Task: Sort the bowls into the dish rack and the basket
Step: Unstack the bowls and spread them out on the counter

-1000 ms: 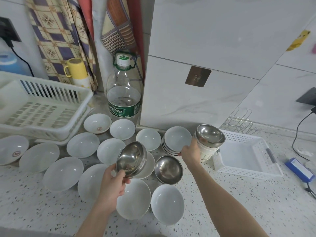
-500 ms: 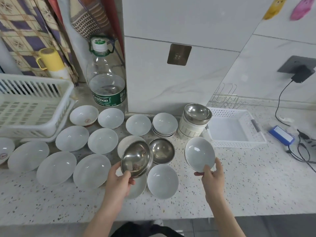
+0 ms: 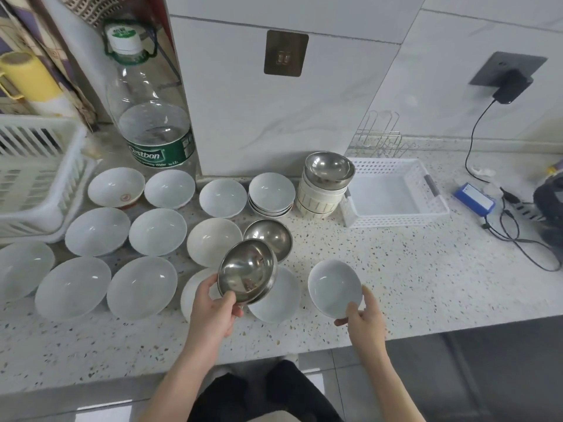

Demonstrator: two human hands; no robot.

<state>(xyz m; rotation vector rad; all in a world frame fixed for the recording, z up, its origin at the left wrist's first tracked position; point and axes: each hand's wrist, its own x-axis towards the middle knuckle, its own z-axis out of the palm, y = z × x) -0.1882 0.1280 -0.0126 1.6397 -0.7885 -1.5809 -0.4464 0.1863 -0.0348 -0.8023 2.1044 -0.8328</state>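
My left hand (image 3: 213, 312) grips a tilted steel bowl (image 3: 246, 271) by its near rim, above the white bowls at the counter's front. My right hand (image 3: 364, 319) holds a small white bowl (image 3: 333, 287) by its near edge, tilted over the counter to the right of the others. Several white bowls (image 3: 157, 231) lie spread across the counter. Another steel bowl (image 3: 269, 237) sits among them. One more steel bowl (image 3: 329, 170) tops a cream stack (image 3: 320, 199). The white dish rack (image 3: 39, 184) stands at the left, and the white basket (image 3: 393, 193) at the right holds nothing.
A big water bottle (image 3: 149, 117) stands at the back by the wall corner. A yellow mug (image 3: 27, 77) sits behind the rack. A wire rack (image 3: 377, 141), a blue device (image 3: 473, 199), cables (image 3: 518, 233) and a plugged charger (image 3: 511, 86) occupy the right side.
My right hand left the stack by the basket, took a small white bowl and drew it toward the counter's front. My left hand kept hold of the steel bowl. The view tilted downward.
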